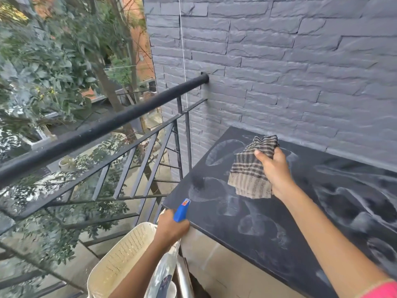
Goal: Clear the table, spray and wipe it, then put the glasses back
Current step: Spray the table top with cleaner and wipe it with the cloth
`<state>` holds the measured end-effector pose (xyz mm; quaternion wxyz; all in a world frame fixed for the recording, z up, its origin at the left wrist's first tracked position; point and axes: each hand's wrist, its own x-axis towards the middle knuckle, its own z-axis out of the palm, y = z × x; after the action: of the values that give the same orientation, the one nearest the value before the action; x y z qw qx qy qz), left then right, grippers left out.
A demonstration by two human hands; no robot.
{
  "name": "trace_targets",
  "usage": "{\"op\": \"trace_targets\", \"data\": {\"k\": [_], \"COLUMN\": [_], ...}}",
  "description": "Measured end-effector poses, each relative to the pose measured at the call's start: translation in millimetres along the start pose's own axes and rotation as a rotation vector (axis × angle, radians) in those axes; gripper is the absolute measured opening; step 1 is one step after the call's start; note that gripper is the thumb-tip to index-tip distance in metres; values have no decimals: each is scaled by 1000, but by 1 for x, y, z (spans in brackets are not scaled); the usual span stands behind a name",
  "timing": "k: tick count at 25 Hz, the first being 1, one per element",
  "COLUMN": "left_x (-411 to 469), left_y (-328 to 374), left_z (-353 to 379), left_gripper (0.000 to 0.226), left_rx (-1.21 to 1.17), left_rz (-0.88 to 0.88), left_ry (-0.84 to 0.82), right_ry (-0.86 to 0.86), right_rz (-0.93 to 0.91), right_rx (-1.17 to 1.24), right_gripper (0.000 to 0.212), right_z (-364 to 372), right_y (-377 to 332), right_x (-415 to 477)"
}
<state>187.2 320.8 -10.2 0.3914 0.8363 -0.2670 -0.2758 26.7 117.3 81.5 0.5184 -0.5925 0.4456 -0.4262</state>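
Head view: left hand fingers grip the spray bottle at the bench corner, nozzle angled up-right. Right hand fingers clutch the striped cloth, which hangs below them over the bench.

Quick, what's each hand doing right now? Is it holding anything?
The left hand is closed, holding the blue spray bottle.
The right hand is closed, holding the striped cloth.
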Motion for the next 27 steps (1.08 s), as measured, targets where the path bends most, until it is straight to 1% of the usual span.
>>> {"op": "trace_targets", "data": {"k": [4, 9, 12, 14, 16, 18, 20, 23, 25, 27], "left_x": [35, 73, 94, 106, 116, 128, 144, 169, 180, 192], "left_y": [18, 67, 88, 99, 116, 137, 161, 196, 213, 222], "left_z": [4, 28, 45, 52, 60, 69, 79, 97, 106, 115], "left_gripper": [9, 22, 18, 9, 12, 14, 12, 10, 8, 19], "left_rx": [29, 59, 118, 130, 48, -58, -101, -73, -43, -25], "left_rz": [136, 229, 213, 168, 131, 146, 185, 216, 204, 167], "left_ry": [-96, -102, -86, -58, -42, -54, -80, -104, -94, -68], "right_ry": [100, 208, 238, 251, 259, 253, 242, 207, 196, 190], "right_rz": [-3, -11, -22, -22, -20, -34, -47, -50, -45, -45], "right_rx": [20, -21, -29, -32, -37, -39, -50, -78, -88, -98], "right_gripper": [33, 26, 26, 31, 36, 31, 28, 34, 33, 26], "right_z": [-4, -30, -48, -57, -67, -74, -76, -77, -79, -80], "right_y": [-1, 3, 4, 5, 4, 0, -1, 2, 9, 16], "right_x": [21, 41, 59, 76, 101, 127, 151, 179, 191, 200]}}
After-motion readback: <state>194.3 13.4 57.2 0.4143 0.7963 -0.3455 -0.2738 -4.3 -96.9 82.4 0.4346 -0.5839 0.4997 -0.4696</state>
